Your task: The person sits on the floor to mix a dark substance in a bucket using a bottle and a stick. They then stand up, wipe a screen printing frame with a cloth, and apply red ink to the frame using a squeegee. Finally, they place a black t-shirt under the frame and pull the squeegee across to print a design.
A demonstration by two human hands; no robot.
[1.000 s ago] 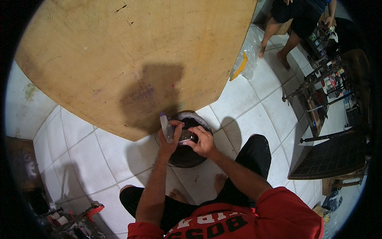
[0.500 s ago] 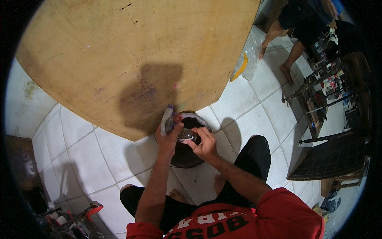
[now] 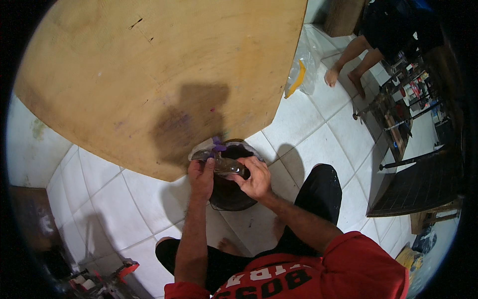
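My left hand [image 3: 200, 177] and my right hand [image 3: 255, 177] are closed on an elongated, glossy dark-brown object [image 3: 224, 166], one at each end. A pale piece [image 3: 201, 147] with a purple part [image 3: 219, 144] sits at the object's left end, just above my left fingers; I cannot make out what it is. Directly beneath my hands is a round dark tub [image 3: 234, 197] with a whitish-stained rim. Part of its inside is hidden by the held object and my hands.
A large plywood board [image 3: 149, 60] stands ahead. A clear plastic bag with a yellow strip [image 3: 300, 77] lies beside it. Another person's bare legs [image 3: 348, 52] are at the upper right, near cluttered dark racks [image 3: 391, 129]. More cluttered gear [image 3: 127, 269] sits at the lower left.
The pale piece has tipped from upright to lying slanted, and my left thumb and fingers have shifted along it. The other person's feet have moved. My view has turned slightly.
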